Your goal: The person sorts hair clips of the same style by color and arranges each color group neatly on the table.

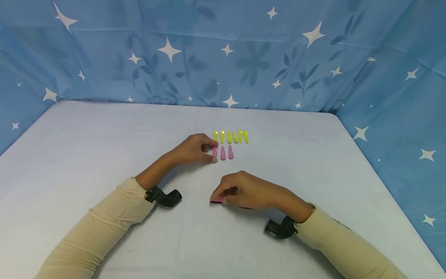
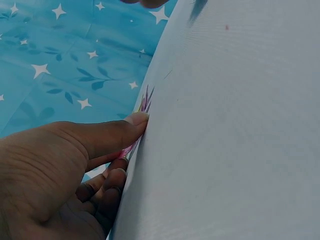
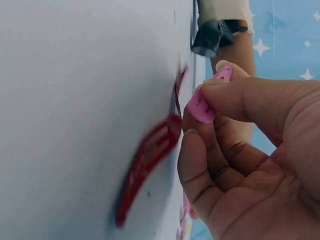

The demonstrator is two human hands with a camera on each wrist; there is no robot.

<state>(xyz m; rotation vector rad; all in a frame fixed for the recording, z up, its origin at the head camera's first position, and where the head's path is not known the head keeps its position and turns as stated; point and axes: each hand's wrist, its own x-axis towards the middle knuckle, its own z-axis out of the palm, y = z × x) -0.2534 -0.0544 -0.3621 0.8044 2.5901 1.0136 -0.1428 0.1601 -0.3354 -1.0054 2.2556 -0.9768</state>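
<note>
In the head view my left hand holds a pink hair clip by its two ends, between thumb and finger, at the left end of a pink row. Two more pink clips lie just right of it. My right hand, nearer the front, pinches another pink hair clip between thumb and fingers, held off the table in the right wrist view. Close to those fingers lies a dark red hair clip. A second dark clip shows behind it, partly hidden.
Several yellow hair clips form a row behind the pink ones. A white cloth covers the table, and a blue star-patterned curtain hangs along the back and sides. Each wrist wears a black camera mount.
</note>
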